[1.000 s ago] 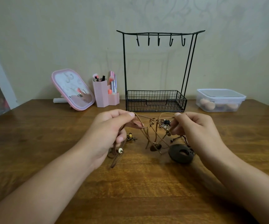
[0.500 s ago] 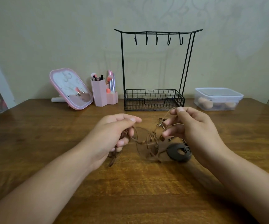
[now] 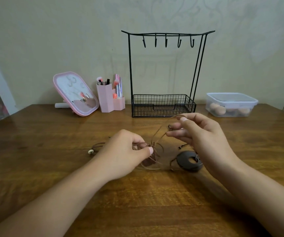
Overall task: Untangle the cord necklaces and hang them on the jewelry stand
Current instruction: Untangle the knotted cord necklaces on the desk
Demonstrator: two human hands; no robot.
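Left hand (image 3: 126,152) low over the desk (image 3: 52,168), thumb and fingers pinching the knot of brown cords (image 3: 152,147). Right hand (image 3: 201,134) raised and further back, thumb and forefinger pinching one strand, other fingers loosely spread. Strand running taut on a slant from the knot up to the right fingertips.

Step in hand: still untangling. Nothing hung yet, all five hooks (image 3: 166,42) on the stand (image 3: 163,106) bare.

Position of the pieces:
- tangle between the two hands, closer to the left
- leather tag (image 3: 149,162) dangling just below the left thumb
- dark ring pendant (image 3: 189,160) flat on the desk, below the right hand, partly hidden by the wrist
- white bead (image 3: 90,152) and cord end trailing out left of the left hand
- stand straight behind the hands, against the wall, well apart from the tangle

Next move, as a guess: hold the knot firm with the left, draw the pinched strand out with the right, gently. Hard pulling likely to tighten the knot rather than free it. Count of necklaces in the tangle not clear.

Also on the desk: pink mirror (image 3: 75,94), pink brush holder (image 3: 109,100), lidded plastic box (image 3: 231,104).
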